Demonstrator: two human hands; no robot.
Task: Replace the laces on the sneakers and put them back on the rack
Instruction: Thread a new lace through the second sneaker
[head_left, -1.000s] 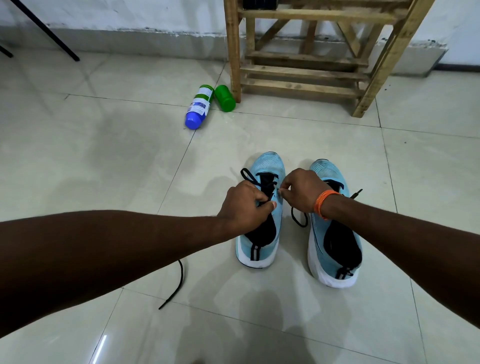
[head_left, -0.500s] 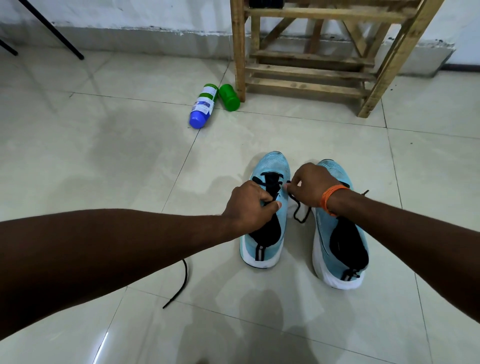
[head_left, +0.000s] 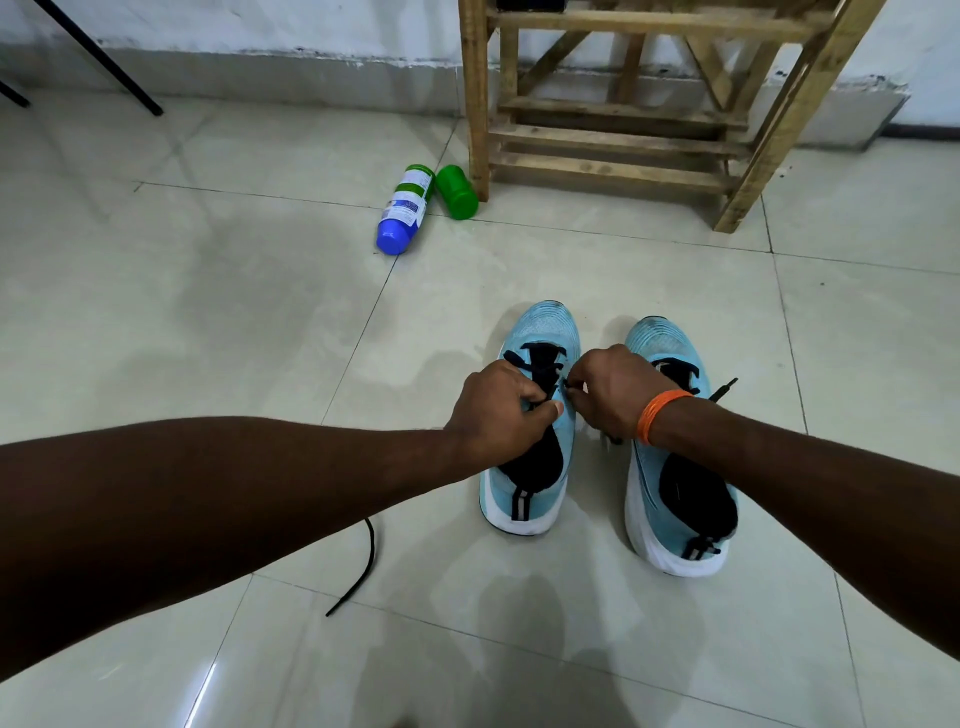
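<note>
The sneakers (head_left: 543, 330) stand side by side on the floor, right of frame centre. The left hand (head_left: 498, 410) and right hand (head_left: 608, 389) both curl over the frame-left shoe, pinching its black lace (head_left: 540, 362). The rack (head_left: 623, 136) stands upper right.

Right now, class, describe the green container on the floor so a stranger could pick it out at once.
Find the wooden rack at the far wall and look down to its left front leg, where two containers lie on the tiled floor. The green container is nearer the leg: short and green all over, unlike the longer white-labelled bottle with a blue cap beside it.
</note>
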